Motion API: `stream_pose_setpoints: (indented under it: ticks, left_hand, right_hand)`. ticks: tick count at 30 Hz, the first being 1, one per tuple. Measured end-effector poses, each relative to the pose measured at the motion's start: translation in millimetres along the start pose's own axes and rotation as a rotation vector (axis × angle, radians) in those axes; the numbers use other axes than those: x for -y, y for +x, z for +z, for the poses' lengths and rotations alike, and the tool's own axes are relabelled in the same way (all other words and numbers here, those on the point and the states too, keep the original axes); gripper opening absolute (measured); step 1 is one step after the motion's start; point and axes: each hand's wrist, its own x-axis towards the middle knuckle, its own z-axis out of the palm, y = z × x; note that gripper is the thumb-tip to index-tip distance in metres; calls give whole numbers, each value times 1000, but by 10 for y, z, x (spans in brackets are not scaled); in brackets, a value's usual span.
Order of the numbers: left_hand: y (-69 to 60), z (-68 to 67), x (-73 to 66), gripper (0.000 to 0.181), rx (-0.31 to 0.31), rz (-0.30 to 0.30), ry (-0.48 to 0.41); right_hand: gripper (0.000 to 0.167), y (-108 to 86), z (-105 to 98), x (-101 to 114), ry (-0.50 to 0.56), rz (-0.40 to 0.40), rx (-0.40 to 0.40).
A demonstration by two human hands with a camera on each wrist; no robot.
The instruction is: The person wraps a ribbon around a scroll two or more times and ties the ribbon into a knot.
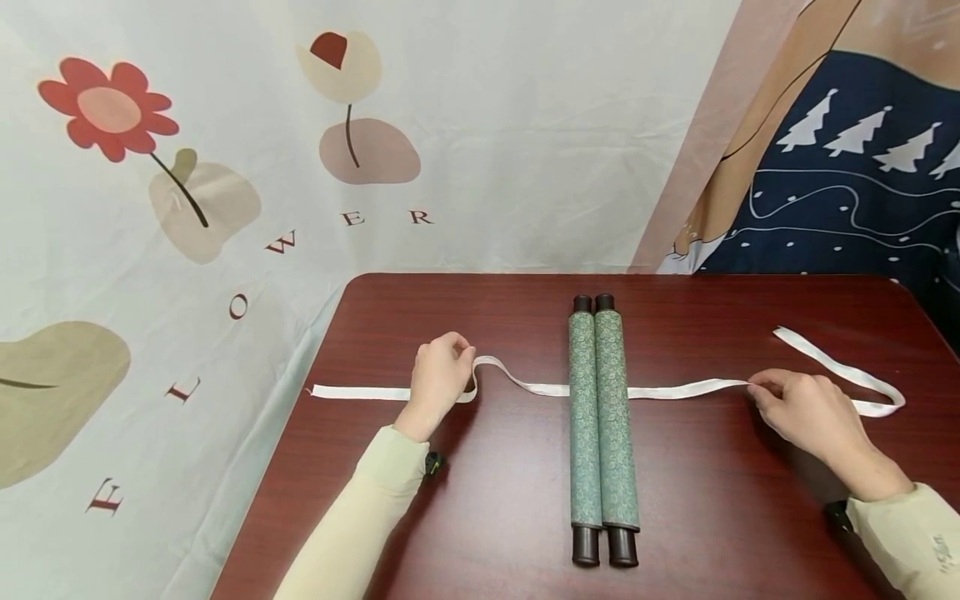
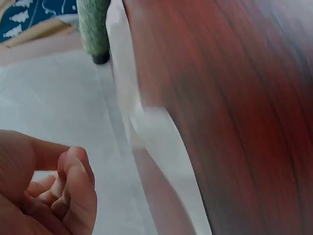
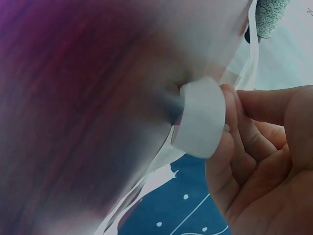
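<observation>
Two green, patterned rolls [image 1: 615, 417] with dark end knobs lie side by side on the dark red tabletop [image 1: 480, 517], touching along their length, one end pointing to the far edge and the other towards the person. A white ribbon [image 1: 547, 389] runs crosswise beneath them and shows on both sides. The right hand [image 1: 813, 412] pinches the ribbon between thumb and fingertips, well apart from the rolls; between hand and rolls the strip is nearly straight, while past the hand it bends round in a loop and its loose end lies towards the far edge. The left hand [image 1: 438, 375] is on the other side of the rolls, its fingers curled and the tips brought together, right beside a raised curl of the ribbon; the left wrist view is blurred there, so I cannot tell whether the strip is actually caught between those tips. Past this hand, the other ribbon end lies flat near the side edge of the tabletop. Both forearms wear pale sleeves [image 1: 352, 517]. Behind stands a whitish cloth [image 1: 525, 92] printed with flowers and letters, and at the right a dark blue cloth [image 1: 813, 204] with white trees.
</observation>
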Motion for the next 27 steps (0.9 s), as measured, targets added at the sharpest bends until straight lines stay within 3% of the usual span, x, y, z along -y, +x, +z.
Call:
stream_pose_setpoints:
  ticks: [7, 10, 15, 18, 22, 27]
  left_hand:
    - [-47, 140, -221, 45, 149, -87, 13]
    - [-43, 219, -277, 47, 195, -148, 45]
    - [-9, 362, -327, 51, 276, -220, 87]
    - [29, 443, -340, 55, 298, -261, 71]
    - [56, 529, -361, 57, 313, -267, 64]
    - [79, 560, -366, 40, 339, -261, 72]
  right_hand:
    - [20, 41, 22, 125, 48, 56, -34]
    - [22, 67, 41, 194, 53, 103, 20]
    - [54, 110, 79, 260, 98, 237, 181]
    - [63, 153, 113, 267, 155, 310, 236]
    - [65, 194, 143, 265, 270, 394, 274]
    - [57, 230, 168, 278, 344, 436, 292]
